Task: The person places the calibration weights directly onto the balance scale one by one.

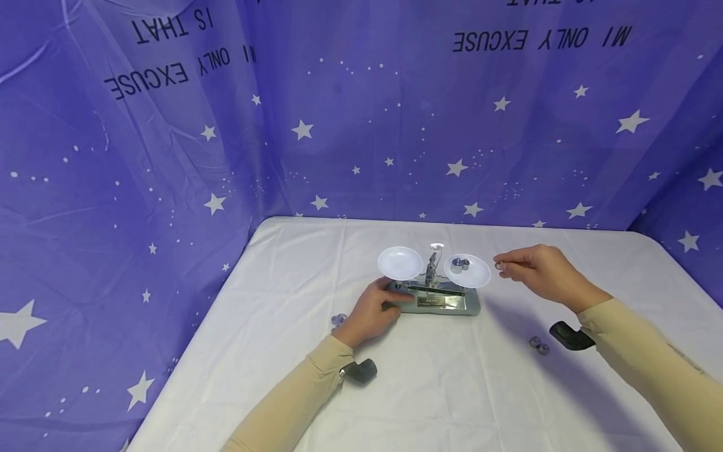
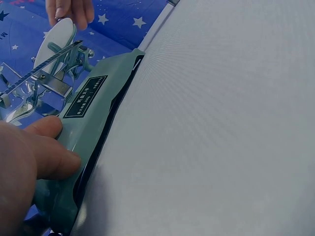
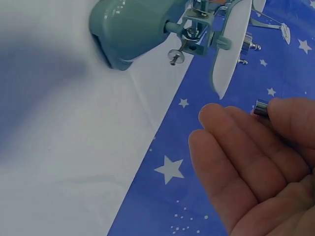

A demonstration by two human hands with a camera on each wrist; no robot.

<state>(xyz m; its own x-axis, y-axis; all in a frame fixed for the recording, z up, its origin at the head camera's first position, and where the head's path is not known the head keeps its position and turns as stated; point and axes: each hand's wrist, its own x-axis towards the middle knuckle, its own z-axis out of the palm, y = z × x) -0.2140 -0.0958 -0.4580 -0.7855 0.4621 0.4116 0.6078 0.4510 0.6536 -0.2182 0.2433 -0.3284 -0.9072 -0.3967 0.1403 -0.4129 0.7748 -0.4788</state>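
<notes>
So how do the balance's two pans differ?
Load: the right pan holds metal weights; none show on the left pan. Height: the left pan looks slightly higher than the right pan. Hands: the right hand pinches another weight beside the right pan; the left hand is on the base near the left pan. Both are round and white.

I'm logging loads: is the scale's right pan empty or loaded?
Loaded: metal weights sit on the right pan in the head view.
</notes>
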